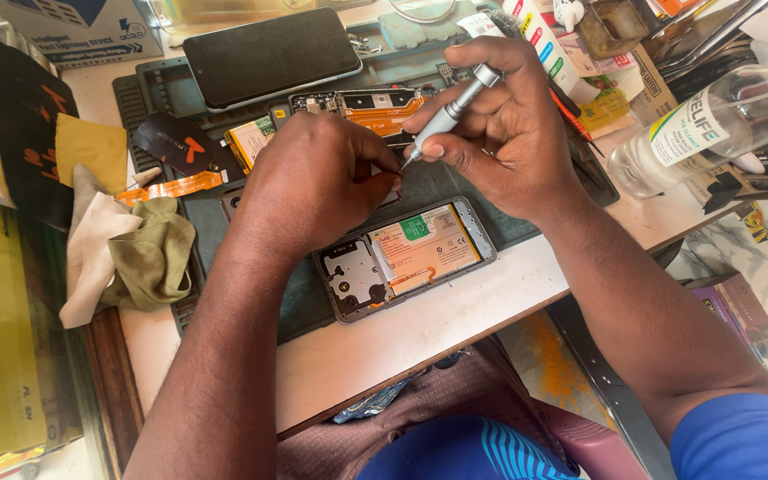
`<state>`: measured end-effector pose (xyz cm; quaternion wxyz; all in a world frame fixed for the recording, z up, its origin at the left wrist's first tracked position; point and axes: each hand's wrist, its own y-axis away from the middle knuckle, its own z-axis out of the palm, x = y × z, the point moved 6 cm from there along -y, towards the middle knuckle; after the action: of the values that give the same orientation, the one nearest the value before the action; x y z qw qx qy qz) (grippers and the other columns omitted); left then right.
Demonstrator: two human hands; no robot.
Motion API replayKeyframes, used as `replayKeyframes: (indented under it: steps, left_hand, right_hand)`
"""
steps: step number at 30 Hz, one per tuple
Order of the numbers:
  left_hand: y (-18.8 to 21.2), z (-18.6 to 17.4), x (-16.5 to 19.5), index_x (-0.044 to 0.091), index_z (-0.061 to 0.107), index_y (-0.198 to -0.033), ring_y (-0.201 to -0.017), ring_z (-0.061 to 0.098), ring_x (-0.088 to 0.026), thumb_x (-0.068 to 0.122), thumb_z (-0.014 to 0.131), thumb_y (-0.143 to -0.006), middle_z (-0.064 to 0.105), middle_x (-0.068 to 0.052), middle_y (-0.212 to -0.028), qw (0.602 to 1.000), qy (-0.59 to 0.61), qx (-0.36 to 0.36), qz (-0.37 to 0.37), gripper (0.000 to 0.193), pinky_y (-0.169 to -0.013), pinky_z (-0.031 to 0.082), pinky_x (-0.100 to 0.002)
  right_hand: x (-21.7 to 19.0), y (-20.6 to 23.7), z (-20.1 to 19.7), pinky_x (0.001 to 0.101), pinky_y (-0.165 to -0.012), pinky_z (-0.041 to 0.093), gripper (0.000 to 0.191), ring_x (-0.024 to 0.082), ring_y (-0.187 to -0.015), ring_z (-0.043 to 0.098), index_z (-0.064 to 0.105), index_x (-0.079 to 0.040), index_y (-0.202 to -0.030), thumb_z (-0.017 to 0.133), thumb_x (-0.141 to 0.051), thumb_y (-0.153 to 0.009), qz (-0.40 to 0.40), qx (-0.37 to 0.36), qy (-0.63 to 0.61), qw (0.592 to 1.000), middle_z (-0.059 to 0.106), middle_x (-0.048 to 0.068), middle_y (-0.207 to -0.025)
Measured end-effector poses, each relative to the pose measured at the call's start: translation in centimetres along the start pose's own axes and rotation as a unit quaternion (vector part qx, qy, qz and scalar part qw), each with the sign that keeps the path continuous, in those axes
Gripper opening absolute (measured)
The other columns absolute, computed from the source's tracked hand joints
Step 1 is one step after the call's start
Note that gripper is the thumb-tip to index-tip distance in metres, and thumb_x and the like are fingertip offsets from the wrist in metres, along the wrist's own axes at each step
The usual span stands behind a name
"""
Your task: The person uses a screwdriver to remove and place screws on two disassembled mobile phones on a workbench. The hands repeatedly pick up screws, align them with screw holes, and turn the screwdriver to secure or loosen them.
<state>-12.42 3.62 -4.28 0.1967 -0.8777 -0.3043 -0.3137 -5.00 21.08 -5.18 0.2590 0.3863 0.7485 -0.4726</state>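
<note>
Near the front edge of the worktop (455, 324): an opened phone (406, 258) is laid flat on the dark mat (251, 222), back cover off, battery and boards exposed.
Right hand (500, 133): closed around a silver screwdriver (449, 111), held pen-style, index finger capped over the top end; tip is pointed down toward the left hand's fingertips.
Left hand (313, 182): curled over the mat just above the phone's upper edge, fingertips pinched together where the tip meets them; whether a small part is pinched cannot be told, it is hidden by the fingers.
Why held so: tool is kept steep and capped from above, likely so it can be spun with light pressure; left fingers are set beside the tip, seemingly to steady it.
Mat: used as a shallow tray; a second opened phone body (362, 107) and a black phone (268, 58) face down are kept toward its back edge, an orange flex strip (171, 187) at its left edge.
Left edge of worktop: two cloths (131, 253) are bunched half off the mat.
Back right corner: a clear bottle (713, 124) is laid on its side, clear liquid inside, level not readable.
Boxes: cardboard box (73, 31) at back left corner, closed side shown, contents not seen.
</note>
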Motion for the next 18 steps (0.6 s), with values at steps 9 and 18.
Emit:
replayKeyframes:
  steps: [9,18]
  left_hand:
    - [-0.11,-0.11,0.1,0.013,0.083,-0.094,-0.065,0.075,-0.018,0.011,0.081,-0.076,0.078,-0.007,-0.076,1.0,-0.01,0.006,-0.003,0.018,-0.065,0.06,-0.035]
    - [-0.06,0.12,0.17,0.014,0.083,-0.095,-0.073,0.077,-0.021,0.015,0.082,-0.078,0.079,-0.008,-0.083,0.998,-0.048,-0.024,-0.032,0.017,-0.072,0.061,-0.038]
  right_hand:
    - [-0.24,-0.18,0.1,0.0283,-0.096,0.07,0.054,0.022,-0.122,0.073,0.024,-0.015,-0.152,0.063,0.0,-0.117,-0.016,-0.011,0.02,1.0,0.067,0.018,-0.127]
    - [-0.62,-0.23,0.51,0.0271,-0.095,0.068,0.057,0.021,-0.122,0.071,0.03,-0.011,-0.15,0.069,0.004,-0.111,-0.014,-0.004,0.025,1.0,0.061,0.013,-0.126]
